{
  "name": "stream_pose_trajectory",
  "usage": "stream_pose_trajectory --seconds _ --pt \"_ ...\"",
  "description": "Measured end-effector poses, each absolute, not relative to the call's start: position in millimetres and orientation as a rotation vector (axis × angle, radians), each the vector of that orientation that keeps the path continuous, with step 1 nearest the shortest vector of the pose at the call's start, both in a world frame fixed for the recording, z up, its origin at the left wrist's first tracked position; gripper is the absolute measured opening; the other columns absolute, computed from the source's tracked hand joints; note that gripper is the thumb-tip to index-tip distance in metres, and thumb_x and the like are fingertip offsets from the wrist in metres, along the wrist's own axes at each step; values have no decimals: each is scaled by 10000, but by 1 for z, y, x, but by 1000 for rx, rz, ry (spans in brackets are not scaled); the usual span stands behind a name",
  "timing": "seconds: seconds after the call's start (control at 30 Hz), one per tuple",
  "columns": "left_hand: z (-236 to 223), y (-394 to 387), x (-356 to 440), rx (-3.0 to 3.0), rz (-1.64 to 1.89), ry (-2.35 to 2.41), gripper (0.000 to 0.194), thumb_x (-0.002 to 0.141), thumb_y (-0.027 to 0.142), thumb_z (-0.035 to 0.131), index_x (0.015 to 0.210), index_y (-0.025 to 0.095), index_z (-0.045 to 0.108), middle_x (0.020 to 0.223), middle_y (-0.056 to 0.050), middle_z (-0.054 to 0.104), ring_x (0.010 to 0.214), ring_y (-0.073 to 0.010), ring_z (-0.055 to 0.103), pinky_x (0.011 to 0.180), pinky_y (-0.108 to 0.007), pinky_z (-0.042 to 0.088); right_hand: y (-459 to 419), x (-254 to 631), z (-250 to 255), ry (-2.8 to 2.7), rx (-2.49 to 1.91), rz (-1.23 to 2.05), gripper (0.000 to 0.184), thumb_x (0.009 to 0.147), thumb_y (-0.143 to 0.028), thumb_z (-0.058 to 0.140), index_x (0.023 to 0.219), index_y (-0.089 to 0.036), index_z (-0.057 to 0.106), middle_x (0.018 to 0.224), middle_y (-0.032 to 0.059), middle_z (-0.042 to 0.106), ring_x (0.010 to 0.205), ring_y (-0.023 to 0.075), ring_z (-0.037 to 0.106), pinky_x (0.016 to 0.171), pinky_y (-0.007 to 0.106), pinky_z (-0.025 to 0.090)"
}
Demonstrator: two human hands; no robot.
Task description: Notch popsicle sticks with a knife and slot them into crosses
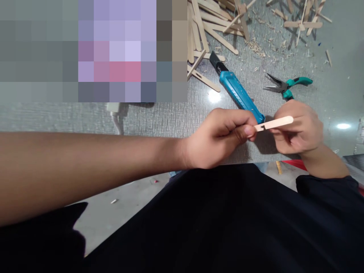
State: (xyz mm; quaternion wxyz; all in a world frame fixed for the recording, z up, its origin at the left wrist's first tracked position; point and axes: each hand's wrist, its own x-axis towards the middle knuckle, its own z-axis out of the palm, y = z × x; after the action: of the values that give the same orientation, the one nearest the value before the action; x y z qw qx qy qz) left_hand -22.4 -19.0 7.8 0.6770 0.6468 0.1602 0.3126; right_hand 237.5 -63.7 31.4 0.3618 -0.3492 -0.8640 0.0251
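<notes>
Between the thumb and fingers of my left hand [227, 134] is a wooden craft stick [277, 122], gripped near its left end. A small dark notch shows in the stick's lower edge, just past my thumb. My right hand [300, 127] is closed with curled fingers right behind the stick's free end; what it holds, if anything, is hidden. Just beyond my hands, a blue utility knife [239, 93] lies slanted on the table, its lower end by my left hand. Needle-nose pliers [286, 86] with green handles lie with jaws apart, above my right hand.
A pile of craft sticks [217, 36] lies at the back of the grey table [170, 117]. Crossed sticks [303, 24] stand at the far right, with wood shavings [256, 47] between. A white cable [116, 119] crosses the left side. A blurred block covers the upper left.
</notes>
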Motion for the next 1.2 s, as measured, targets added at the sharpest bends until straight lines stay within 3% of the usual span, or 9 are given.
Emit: stream_pose_trajectory --seconds 0.23,0.37,0.6,0.83,1.03,1.1,1.2 --pt "13 -17 -25 1526 735 428 362 1184 474 585 890 262 593 720 16 565 652 -166 514 599 -322 416 -60 240 35 -2209 -910 -57 77 1098 -406 738 1088 -343 695 801 -3 775 611 202 675 556 417 495" --pt "15 -18 -26 1614 753 377 296 1172 410 587 915 268 547 682 50 487 585 -148 441 587 -333 399 -59 232 43 -2267 -808 -7 98 1053 -308 796 1049 -319 699 832 -12 803 627 186 688 558 393 516" --pt "16 -23 -28 1822 759 396 216 1167 336 542 957 283 553 638 44 505 527 -162 525 562 -350 414 -59 227 44 -2251 -737 -67 123 1127 -282 702 1007 -284 673 846 -29 788 660 144 688 587 332 555" --pt "14 -21 -29 2018 829 377 248 1187 345 528 955 262 552 672 45 571 514 -134 506 542 -309 380 -71 242 40 -2385 -1026 101 196 1169 -494 660 1050 -342 695 851 -32 794 723 163 767 698 370 616" --pt "15 -21 -31 2093 695 447 347 1200 432 464 918 262 574 678 15 603 578 -157 585 616 -304 424 -73 244 40 -2373 -1208 340 451 1137 -713 594 909 -354 741 760 4 754 679 184 732 690 396 656" --pt "15 -21 -30 2090 713 432 341 1200 415 468 914 260 570 676 17 592 571 -154 576 612 -303 417 -73 242 39 -2313 -1172 359 403 1129 -685 628 929 -360 758 755 4 756 654 183 724 668 391 651" --pt "14 -21 -30 2090 762 394 312 1196 355 473 913 254 557 672 25 573 557 -147 551 583 -302 388 -72 234 38 -2233 -1015 334 178 1130 -496 680 1054 -374 784 817 -2 802 652 177 736 636 365 636"
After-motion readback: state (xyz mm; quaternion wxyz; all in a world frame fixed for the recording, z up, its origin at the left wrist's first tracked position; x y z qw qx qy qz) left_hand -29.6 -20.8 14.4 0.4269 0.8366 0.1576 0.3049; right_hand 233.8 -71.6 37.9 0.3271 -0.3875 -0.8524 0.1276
